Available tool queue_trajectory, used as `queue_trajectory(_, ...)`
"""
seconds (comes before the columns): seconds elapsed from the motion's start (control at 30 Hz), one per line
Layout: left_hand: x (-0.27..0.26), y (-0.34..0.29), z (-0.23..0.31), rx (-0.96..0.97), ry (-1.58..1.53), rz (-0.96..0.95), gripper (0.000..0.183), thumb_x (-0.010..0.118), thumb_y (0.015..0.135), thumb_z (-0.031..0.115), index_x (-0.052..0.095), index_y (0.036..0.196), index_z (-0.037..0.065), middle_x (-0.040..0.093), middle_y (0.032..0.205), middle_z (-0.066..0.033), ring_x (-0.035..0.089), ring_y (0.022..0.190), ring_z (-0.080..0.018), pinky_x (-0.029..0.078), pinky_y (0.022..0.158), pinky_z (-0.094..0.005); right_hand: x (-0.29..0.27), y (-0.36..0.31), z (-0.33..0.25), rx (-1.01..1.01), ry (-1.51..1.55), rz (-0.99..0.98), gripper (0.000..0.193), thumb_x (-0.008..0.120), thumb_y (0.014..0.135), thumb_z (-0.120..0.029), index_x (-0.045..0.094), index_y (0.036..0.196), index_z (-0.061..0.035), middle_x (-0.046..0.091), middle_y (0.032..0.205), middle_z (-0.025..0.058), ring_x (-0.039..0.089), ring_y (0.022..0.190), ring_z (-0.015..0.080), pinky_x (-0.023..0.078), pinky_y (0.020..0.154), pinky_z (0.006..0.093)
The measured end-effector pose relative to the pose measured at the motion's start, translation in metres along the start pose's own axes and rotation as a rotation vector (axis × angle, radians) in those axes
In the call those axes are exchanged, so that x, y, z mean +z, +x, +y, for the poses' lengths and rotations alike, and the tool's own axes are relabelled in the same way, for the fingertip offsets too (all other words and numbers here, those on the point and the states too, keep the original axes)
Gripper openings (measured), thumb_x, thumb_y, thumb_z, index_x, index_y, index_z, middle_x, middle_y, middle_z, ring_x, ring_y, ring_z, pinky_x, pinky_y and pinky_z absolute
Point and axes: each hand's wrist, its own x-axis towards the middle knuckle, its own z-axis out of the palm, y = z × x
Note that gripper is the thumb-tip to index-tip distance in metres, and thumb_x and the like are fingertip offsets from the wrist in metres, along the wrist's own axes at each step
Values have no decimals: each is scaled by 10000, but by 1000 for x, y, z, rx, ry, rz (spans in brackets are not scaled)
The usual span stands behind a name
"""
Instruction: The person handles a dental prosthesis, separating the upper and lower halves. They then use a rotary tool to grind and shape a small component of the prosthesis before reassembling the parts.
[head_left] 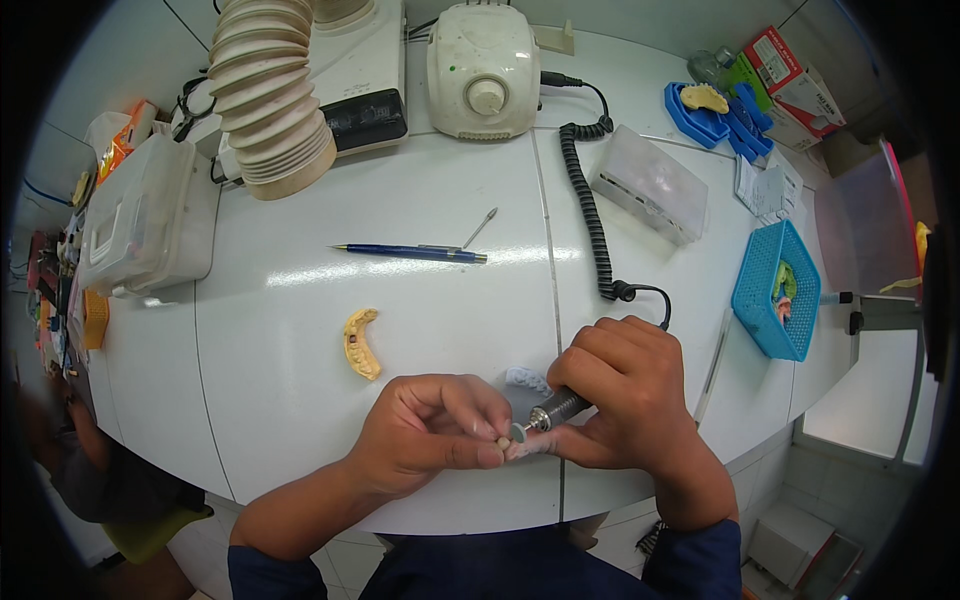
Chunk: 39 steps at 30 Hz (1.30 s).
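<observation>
White benchtop (450, 330) beneath, a small piece (503, 442) is pinched by the left hand (425, 430), a handpiece (562, 407) gripped by the right hand (632, 392) — seemingly for grinding, with steady contact needed next.

Piece (503, 442) in left hand (425, 435) too small to tell, hose (262, 95) cut off above

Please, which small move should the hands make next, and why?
Perhaps pass the grey disc lightly over the small pale piece: the left hand pinches that piece; the right hand grips the handpiece, with the disc close beside it. Whether they touch, I cannot tell.
</observation>
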Motion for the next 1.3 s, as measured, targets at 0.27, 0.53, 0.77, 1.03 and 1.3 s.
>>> queue_trajectory(0.27, -1, -2, -2, 30, -13, 21, 270, 795, 773, -147, 666, 843, 80, 670, 995, -120, 644, 987, -215, 542, 888, -354, -3, 2, -3, -5, -9, -7, 567, 829, 709, -620, 587, 727, -109, 495, 666, 18, 545, 593, 202, 382, 546, 342)
queue_trajectory(0.53, -1, -1, -4, 6, -46, 14, 298, 792, 764, -156, 666, 838, 103, 670, 989, -100, 617, 969, -212, 523, 874, -353, -3, 3, -1, -8, 0, -9, 558, 837, 704, -608, 587, 734, -110, 493, 672, 18, 541, 594, 203, 383, 550, 342)
queue_trajectory(0.77, -1, -1, -3, 5, -19, 20, 309, 792, 751, -164, 661, 813, 108, 673, 975, -93, 606, 962, -213, 514, 872, -353, 1, 3, -1, -23, -32, 25, 589, 847, 643, -647, 593, 711, -121, 502, 639, 15, 489, 533, 205, 357, 527, 339)
queue_trajectory(1.03, -1, -2, -2, -17, -14, 28, 302, 789, 748, -173, 662, 793, 97, 678, 975, -99, 621, 977, -222, 523, 892, -361, -3, 3, -3, -12, -24, -47, 560, 821, 723, -623, 591, 736, -113, 485, 683, 14, 537, 596, 197, 380, 551, 339)
queue_trajectory(1.3, -2, -2, -3, -4, -13, 8, 300, 778, 759, -177, 662, 804, 96, 683, 988, -107, 638, 992, -228, 531, 897, -370, -4, 3, -3, -18, -26, -49, 537, 826, 716, -609, 595, 735, -125, 478, 683, 12, 532, 594, 193, 377, 551, 338)
